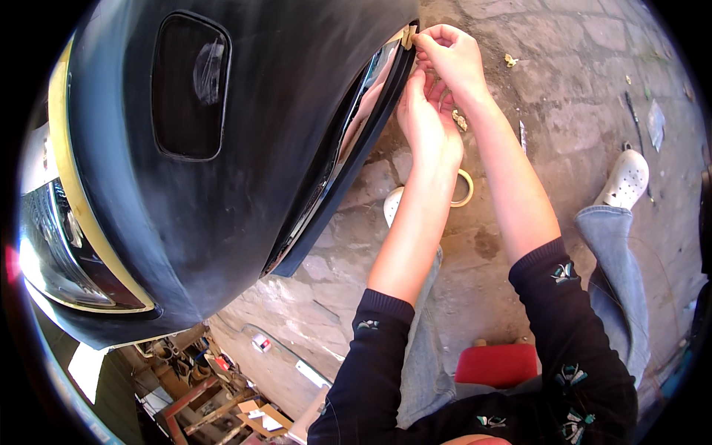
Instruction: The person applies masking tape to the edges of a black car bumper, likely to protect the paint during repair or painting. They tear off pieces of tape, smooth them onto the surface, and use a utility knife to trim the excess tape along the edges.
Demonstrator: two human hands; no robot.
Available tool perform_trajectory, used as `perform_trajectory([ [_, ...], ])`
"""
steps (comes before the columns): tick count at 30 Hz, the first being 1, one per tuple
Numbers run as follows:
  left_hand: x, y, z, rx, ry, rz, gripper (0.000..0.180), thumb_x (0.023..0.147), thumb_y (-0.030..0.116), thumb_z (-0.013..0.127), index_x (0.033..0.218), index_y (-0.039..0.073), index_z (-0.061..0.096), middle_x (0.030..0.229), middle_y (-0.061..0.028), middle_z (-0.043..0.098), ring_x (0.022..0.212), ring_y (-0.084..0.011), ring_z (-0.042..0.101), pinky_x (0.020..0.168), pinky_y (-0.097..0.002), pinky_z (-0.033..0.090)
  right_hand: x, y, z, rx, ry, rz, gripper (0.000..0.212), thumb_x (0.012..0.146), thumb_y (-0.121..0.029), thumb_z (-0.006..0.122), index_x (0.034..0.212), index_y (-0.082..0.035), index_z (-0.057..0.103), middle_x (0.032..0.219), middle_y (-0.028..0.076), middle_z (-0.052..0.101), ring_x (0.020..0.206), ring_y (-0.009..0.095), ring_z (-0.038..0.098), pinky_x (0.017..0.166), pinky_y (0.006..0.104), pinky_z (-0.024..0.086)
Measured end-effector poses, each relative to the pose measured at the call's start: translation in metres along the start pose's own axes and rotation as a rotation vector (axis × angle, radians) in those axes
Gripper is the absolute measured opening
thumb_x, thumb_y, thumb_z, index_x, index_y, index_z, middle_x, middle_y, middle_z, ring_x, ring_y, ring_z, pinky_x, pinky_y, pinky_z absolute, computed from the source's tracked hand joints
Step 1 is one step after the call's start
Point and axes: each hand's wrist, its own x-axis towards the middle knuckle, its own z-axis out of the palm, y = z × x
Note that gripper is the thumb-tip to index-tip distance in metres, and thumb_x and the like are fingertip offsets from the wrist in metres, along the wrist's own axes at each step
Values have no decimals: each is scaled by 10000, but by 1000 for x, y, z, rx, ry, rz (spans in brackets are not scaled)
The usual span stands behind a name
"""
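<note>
A black car body panel (252, 89) fills the left side, with a shiny chrome-like trim strip (363, 122) along its right edge. At the top end of that strip is a small piece of yellowish masking tape (409, 35). My right hand (458, 65) pinches the tape's edge between thumb and fingertips. Just below it, my left hand (430, 122) is turned palm up beside the panel's edge. Its fingers are loosely curled and apart, and nothing shows in them. Whether its fingertips touch the panel is hard to see.
A tape roll (463, 188) lies on the paved ground (564, 96) behind my left forearm. Crumpled tape scraps (511, 60) are scattered about. A headlight (74, 248) edged with yellow tape is at far left. Below me is a red seat (497, 365). Boxes and wood (215, 400) sit lower left.
</note>
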Motion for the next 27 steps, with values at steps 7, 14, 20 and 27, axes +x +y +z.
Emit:
perform_trajectory([
  [7, 30, -16, 24, -426, 102, -110, 117, 970, 213, 619, 980, 98, 598, 896, 22, 580, 807, -83, 583, 713, -222, 512, 15, -3, -10, 5, -70, -33, 149, 862, -143, 691, 913, -5, 666, 818, 44, 677, 743, 84, 627, 692, 234, 536],
  [14, 25, -36, 20, 235, 163, 676, 122, 937, 112, 645, 969, 19, 572, 802, 19, 619, 673, -59, 569, 609, -251, 483, 10, -12, -8, 14, -101, 25, 134, 842, -120, 688, 909, -9, 653, 816, 44, 678, 758, 88, 644, 696, 238, 532],
  [20, 63, -33, -21, 1339, 347, 1279, 282, 868, 257, 740, 1058, 100, 601, 569, 41, 535, 495, -148, 565, 493, -301, 448, 11, -6, -10, 23, -120, 21, 167, 839, -155, 695, 917, -13, 653, 808, 33, 672, 729, 85, 625, 671, 236, 509],
  [27, 65, -38, -9, 1272, 465, 1268, 240, 887, 273, 709, 1058, 125, 631, 572, 29, 569, 489, -197, 588, 463, -341, 451, 13, -5, -10, 44, -108, 27, 154, 844, -152, 693, 900, -15, 650, 797, 30, 666, 722, 84, 619, 674, 232, 505],
])
